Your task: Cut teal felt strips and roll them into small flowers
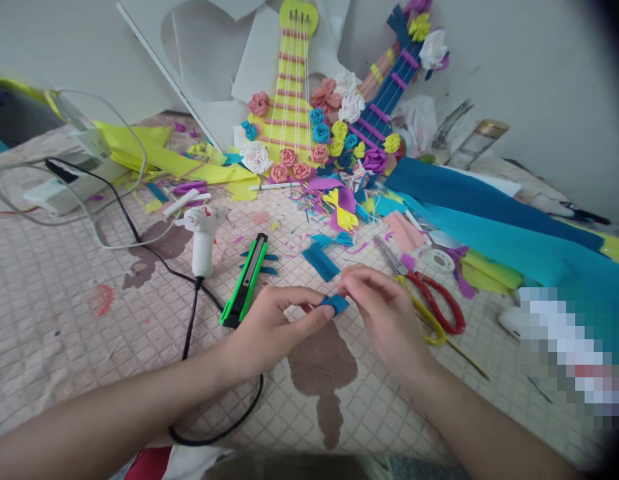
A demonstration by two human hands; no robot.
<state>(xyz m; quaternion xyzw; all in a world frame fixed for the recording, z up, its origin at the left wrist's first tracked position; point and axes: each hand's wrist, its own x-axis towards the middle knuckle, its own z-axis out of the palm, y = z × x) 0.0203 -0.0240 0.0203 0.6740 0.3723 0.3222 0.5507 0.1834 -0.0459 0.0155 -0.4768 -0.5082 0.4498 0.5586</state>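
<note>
Quilted tabletop (117,347) with gold-lidded jar (482,143), blue paper (340,305) between hands (284,321)

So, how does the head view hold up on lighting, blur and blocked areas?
Head view: fairly even light, slight overall softness; black vignetting in the right corners; a pixelated patch at lower right; the blue paper piece in the left hand stays legible.

left hand (282,321): pinching blue paper (340,305) | right hand (384,313): at its edge

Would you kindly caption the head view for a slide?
Left hand holds a small blue piece, right hand close beside it, before a flower-trimmed yellow model guitar.
</note>
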